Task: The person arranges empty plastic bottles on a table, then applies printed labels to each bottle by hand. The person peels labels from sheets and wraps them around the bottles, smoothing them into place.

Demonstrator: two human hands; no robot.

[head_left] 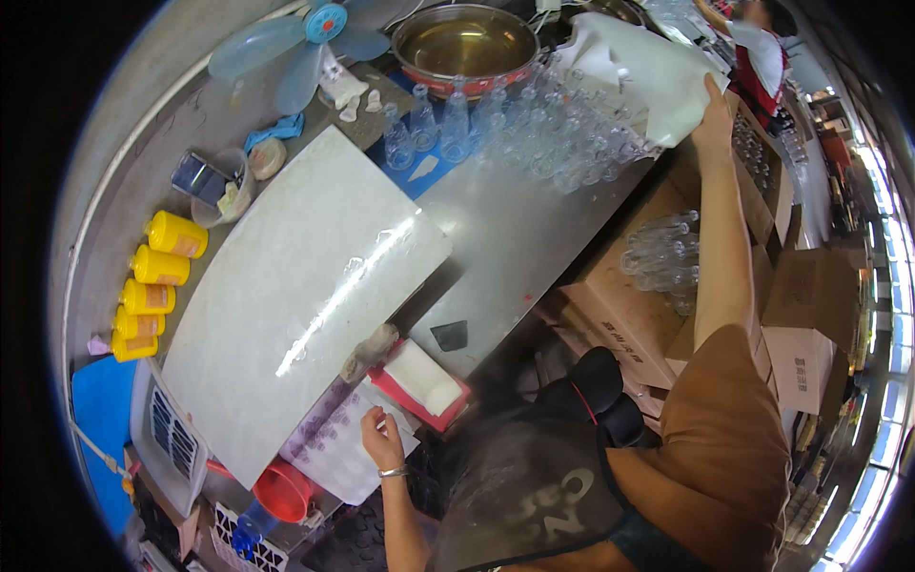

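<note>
My right arm stretches to the far right, where my right hand [711, 122] grips the edge of a white sheet [624, 76]. The sheet lies partly over a crowd of clear glass bottles [519, 124] standing on the metal table [496, 238]. My left hand [383, 440] is held low near the front, with its fingers loosely bent and nothing seen in them. Close by it are a white sheet with purple prints [329, 434] and a white block of folded material [419, 377] in a red tray [460, 405].
A large white board [305, 257] covers the left of the table. Several yellow bottles [157, 265] line the wall below a blue fan [326, 24]. A steel basin [465, 43] stands at the back. Cardboard boxes [610, 324], one holding glass bottles [664, 253], stand right; a person [760, 57] is beyond.
</note>
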